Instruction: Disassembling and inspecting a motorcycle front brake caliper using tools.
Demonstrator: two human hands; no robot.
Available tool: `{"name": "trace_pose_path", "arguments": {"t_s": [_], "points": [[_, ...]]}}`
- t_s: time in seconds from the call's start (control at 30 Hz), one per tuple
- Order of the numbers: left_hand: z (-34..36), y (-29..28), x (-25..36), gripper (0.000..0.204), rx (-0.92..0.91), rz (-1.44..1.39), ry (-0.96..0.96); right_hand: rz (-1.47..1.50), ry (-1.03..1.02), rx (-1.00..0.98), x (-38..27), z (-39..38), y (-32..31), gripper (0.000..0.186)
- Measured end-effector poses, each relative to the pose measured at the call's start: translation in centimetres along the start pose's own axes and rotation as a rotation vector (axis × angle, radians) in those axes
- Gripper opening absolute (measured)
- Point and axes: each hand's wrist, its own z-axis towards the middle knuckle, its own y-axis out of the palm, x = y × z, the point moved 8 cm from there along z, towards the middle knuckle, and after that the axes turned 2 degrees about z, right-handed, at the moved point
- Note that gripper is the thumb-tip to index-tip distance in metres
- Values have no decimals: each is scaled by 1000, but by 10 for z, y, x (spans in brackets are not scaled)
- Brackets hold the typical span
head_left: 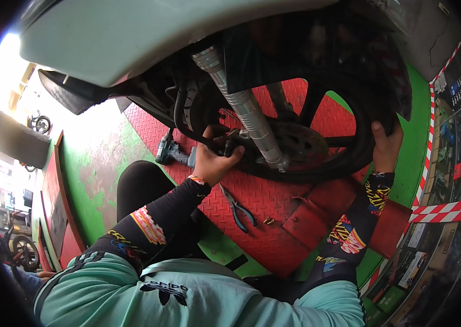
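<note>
A motorcycle's front wheel (350,158) stands before me, with a silver fork leg (249,117) slanting down past its brake disc (312,144). My left hand (214,158) is closed around a dark part that looks like the brake caliper (232,143), beside the fork leg at the disc's left edge. A black hose (178,111) runs down to it. My right hand (387,144) grips the tyre at the wheel's right side, thumb on the near face and fingers hidden behind.
On the red ridged plate (225,191) lie pliers (237,208) and small brass-coloured pieces (268,220). A cordless driver (171,151) rests left of my left hand. Red-and-white tape (448,210) edges shelves at right. The pale bodywork (116,38) hangs overhead.
</note>
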Motion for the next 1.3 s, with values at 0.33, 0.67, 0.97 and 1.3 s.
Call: {"name": "trace_pose_path", "arguments": {"t_s": [0.33, 0.67, 0.97, 1.3], "points": [[-9, 11, -23, 47, 42, -278, -70, 133, -44, 22, -1, 3, 1, 74], [4, 0, 37, 42, -16, 16, 34, 5, -56, 64, 19, 4, -6, 78], [6, -1, 35, 55, -46, 38, 80, -8, -58, 43, 13, 3, -5, 91], [-6, 2, 1, 46, -42, -58, -70, -60, -69, 10, 13, 9, -2, 86]]}}
